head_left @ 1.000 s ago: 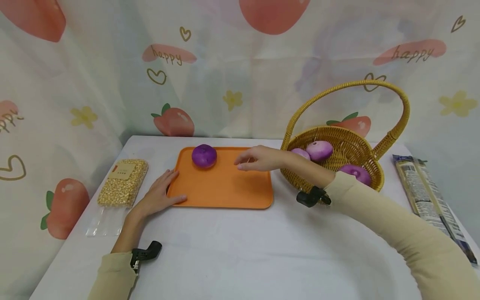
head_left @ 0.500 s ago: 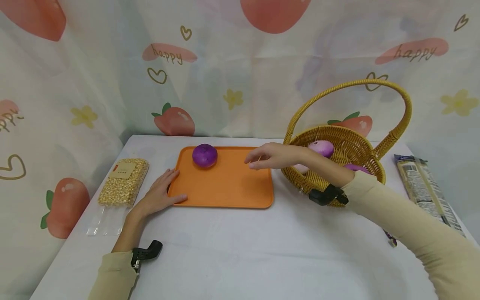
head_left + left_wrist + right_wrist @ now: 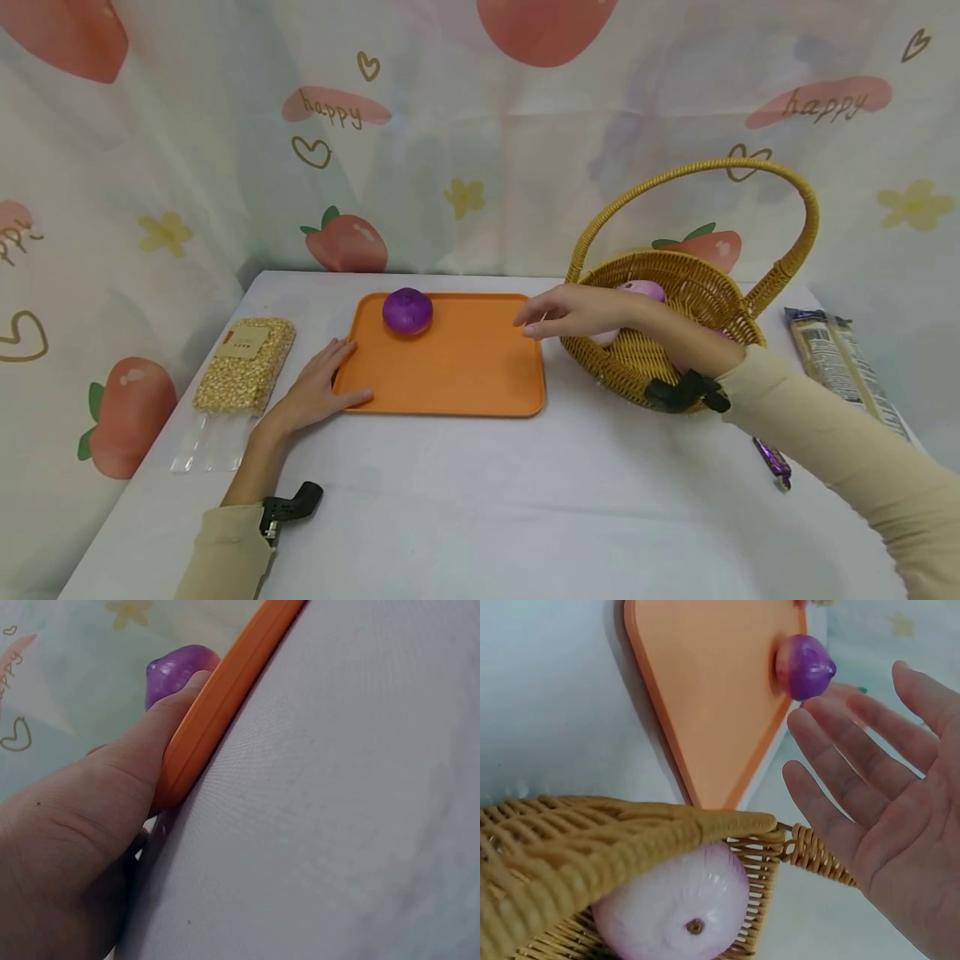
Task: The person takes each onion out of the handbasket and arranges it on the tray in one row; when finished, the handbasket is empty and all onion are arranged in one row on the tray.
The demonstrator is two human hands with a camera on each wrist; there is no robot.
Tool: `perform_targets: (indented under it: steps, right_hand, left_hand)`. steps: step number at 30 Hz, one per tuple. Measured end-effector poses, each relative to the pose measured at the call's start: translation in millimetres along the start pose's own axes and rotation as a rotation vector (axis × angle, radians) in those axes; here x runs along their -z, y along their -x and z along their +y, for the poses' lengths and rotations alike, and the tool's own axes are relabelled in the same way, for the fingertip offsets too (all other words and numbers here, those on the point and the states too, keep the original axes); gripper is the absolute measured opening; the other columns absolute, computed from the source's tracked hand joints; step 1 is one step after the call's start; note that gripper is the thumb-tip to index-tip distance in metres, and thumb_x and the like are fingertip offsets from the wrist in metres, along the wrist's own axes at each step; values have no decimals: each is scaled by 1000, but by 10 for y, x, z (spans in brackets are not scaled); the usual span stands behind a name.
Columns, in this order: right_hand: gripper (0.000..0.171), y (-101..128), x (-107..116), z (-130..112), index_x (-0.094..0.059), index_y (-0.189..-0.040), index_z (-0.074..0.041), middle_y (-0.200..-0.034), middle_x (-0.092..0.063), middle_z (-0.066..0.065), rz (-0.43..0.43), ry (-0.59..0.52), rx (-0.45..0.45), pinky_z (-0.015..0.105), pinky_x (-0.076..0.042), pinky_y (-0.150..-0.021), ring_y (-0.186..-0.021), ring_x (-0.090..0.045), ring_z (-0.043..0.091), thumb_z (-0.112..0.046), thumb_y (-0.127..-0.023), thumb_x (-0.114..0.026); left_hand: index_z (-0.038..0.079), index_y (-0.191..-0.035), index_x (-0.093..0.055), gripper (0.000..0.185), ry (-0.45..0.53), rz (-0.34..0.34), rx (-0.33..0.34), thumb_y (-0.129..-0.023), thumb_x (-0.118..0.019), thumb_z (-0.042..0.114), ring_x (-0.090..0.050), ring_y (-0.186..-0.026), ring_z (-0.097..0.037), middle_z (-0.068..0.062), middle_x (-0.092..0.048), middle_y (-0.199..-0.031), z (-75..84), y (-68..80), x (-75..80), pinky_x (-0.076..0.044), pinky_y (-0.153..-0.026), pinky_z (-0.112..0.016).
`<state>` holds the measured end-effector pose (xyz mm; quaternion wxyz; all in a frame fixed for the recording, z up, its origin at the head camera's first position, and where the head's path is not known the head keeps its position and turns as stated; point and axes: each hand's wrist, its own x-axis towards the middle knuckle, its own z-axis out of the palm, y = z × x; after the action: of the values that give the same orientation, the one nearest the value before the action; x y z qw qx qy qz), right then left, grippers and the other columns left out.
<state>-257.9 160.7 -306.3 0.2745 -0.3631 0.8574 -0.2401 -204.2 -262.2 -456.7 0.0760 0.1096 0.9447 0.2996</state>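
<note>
My left hand (image 3: pixel 318 387) rests at the left end of an orange tray (image 3: pixel 450 375). Its thumb lies on the rim and its fingers stretch along the side. A purple onion (image 3: pixel 408 312) sits near the tray's back left. Over the tray's right edge hovers my right hand (image 3: pixel 581 310), holding nothing, with loosely spread fingers. My right forearm crosses above a wicker basket (image 3: pixel 615 375) and hides part of it. Paler onions lie in the basket; one pale onion (image 3: pixel 675 907) shows closely in the right wrist view.
A clear bag of yellow kernels (image 3: pixel 247 367) lies left of the tray. At the right lies a long printed packet (image 3: pixel 840 358), partly behind my sleeve. A shiny purple wrapper (image 3: pixel 772 462) pokes out below that sleeve. The basket's tall handle (image 3: pixel 690 168) arches upward.
My right hand has moved rightward from over the tray toward the basket, its arm now covering more of the onions. The left hand and the onion on the tray have stayed put.
</note>
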Motion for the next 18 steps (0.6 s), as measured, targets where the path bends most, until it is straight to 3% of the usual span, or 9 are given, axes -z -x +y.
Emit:
perform_targets:
  steps: [6, 9, 13, 18]
  right_hand:
    - [38, 136, 13, 77, -59, -131, -12, -128, -65, 4, 45, -4, -12, 39, -49, -102, -118, -62, 20, -33, -99, -54]
    - [36, 229, 18, 90, -60, -130, -11, -124, -67, 6, 57, -35, -20, 34, -55, -86, -107, -64, 20, -30, -99, -56]
    - [35, 315, 27, 118, -60, -128, -8, -118, -67, 9, 45, -79, -18, 28, -52, -62, -84, -61, 21, -26, -98, -58]
    - [34, 411, 45, 168, -60, -127, -12, -104, -66, 10, 46, -59, -30, 27, -52, -67, -68, -56, 11, -29, -97, -58]
  left_hand:
    - [9, -154, -25, 97, -2, 1, 0, -81, -71, 53, -12, -150, -41, -20, -17, -161, 4, 1, 3, -15, -117, -65]
    - [9, -154, -25, 97, -7, 2, 0, -81, -71, 54, -12, -150, -41, -20, -17, -161, 0, -3, 13, -16, -117, -64]
    - [9, -154, -25, 97, 1, 2, 4, -81, -71, 54, -12, -150, -41, -20, -17, -161, -10, -2, 17, -15, -117, -65]
    - [10, -154, -24, 98, 3, -5, 9, -81, -70, 55, -11, -150, -41, -19, -16, -162, -24, 3, -1, -14, -117, -65]
